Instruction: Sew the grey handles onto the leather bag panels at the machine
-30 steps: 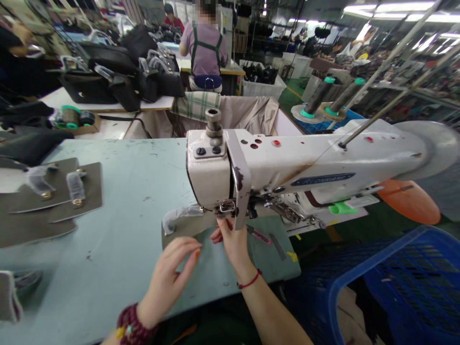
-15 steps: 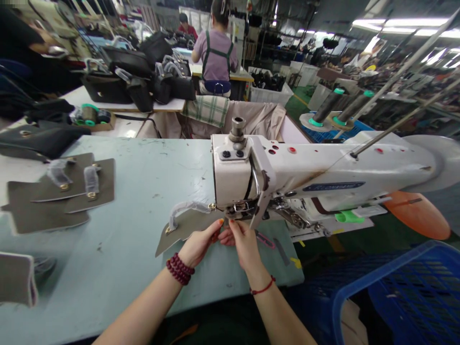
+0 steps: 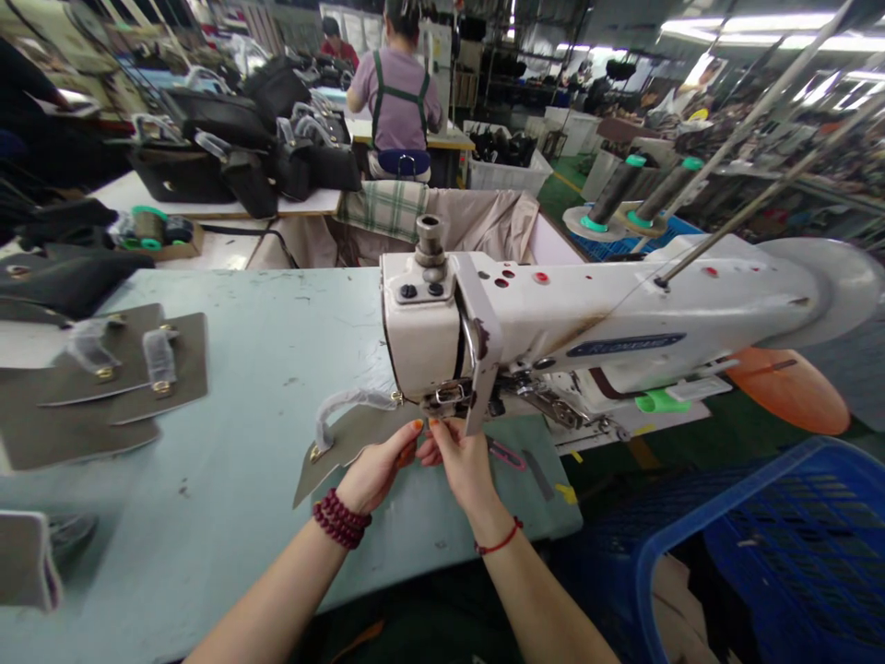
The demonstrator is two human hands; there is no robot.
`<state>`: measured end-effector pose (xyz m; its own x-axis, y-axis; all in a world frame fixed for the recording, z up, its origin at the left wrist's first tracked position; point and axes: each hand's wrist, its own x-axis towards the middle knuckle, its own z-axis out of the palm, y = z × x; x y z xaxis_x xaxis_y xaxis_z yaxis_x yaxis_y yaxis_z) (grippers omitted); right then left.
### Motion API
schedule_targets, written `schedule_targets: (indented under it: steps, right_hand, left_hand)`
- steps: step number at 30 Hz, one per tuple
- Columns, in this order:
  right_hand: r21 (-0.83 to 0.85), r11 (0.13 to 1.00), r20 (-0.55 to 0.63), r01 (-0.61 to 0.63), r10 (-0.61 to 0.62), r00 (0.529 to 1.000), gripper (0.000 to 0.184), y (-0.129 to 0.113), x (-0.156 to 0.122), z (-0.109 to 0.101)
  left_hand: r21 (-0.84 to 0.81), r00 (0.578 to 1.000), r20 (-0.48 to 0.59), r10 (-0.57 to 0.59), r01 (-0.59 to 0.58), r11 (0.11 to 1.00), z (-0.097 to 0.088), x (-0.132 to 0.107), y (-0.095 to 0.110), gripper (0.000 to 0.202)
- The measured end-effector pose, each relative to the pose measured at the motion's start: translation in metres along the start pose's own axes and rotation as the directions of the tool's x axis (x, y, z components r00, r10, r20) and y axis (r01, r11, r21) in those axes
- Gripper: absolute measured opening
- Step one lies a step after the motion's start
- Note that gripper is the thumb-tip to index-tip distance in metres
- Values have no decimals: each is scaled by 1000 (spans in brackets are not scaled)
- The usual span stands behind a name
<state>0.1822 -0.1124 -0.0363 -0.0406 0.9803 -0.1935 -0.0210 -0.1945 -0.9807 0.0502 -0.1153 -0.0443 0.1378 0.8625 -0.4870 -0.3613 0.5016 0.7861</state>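
Note:
A grey-brown bag panel [image 3: 352,437] with a plastic-wrapped handle [image 3: 352,400] lies partly under the head of a white sewing machine [image 3: 423,346]. My left hand [image 3: 379,468], with dark red beads at its wrist, pinches the panel's near edge between thumb and curled fingers. Close beside it, just below the needle area, my right hand [image 3: 462,458] is closed in a pinch at the panel's edge. The machine head and my fingers hide the needle and the gripped part of the edge. Pink-handled snips [image 3: 508,455] lie right of my right hand.
More panels with wrapped handles [image 3: 160,361] lie at the table's left. A blue plastic basket [image 3: 646,563] stands at the lower right. Thread cones [image 3: 615,195] rise behind the machine. Black bags [image 3: 190,171] crowd the table ahead, near a seated co-worker [image 3: 401,97].
The view has shifted slightly, so the machine and table appear farther left. Both hands keep their pinch at the panel, with little visible movement against the machine.

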Motion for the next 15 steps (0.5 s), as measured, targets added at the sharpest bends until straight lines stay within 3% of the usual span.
schedule_targets:
  steps: [7,15]
  right_hand:
    - [-35,999,23,26,-25,999,42,6,2,-1]
    - [3,1000,5,-13,13,1000,44,10,5,2]
  left_hand:
    - [49,999,39,-9,7,999,1,3,0,37]
    - [68,999,-36,23,-20,997,3,7,8,41]
